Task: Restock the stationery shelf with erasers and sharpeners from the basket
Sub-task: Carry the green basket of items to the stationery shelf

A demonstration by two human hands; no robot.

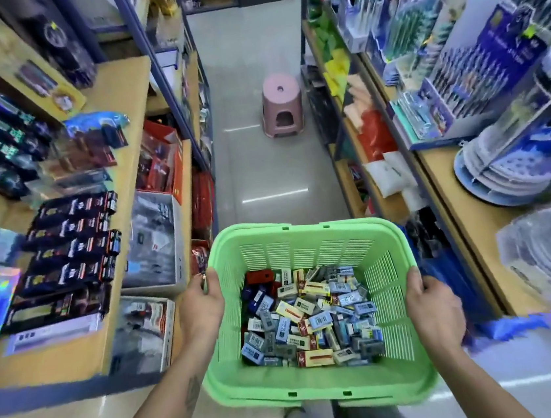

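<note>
Green plastic basket [306, 250]: slatted walls, held level over the aisle floor, in front of the person. Contents: a heap of small boxed erasers [317, 321] in grey, blue, white and red-and-cream wrappers, covering the basket bottom; several dark blue and red items [258, 279], possibly sharpeners, lie at the far left corner, too small to tell for sure.

Left hand [201, 306]: grips the basket's left rim, thumb on top and hooked over the edge, the other fingers hidden on the outside of the wall.

Right hand [433, 307]: grips the right rim, thumb curled over the edge, fingers wrapped down the outside.

Left shelf unit [124, 99]: wooden boards bearing dark packaged goods, open cardboard display boxes and red-packaged items.

Right shelf unit [461, 194]: wooden boards with blue trim, carrying pen displays in blue cartons and a round rotating stand [516, 160]; blurred.

Pink plastic stool [281, 108]: stands on the tiled aisle floor, well beyond the basket, between the two shelf units.
</note>
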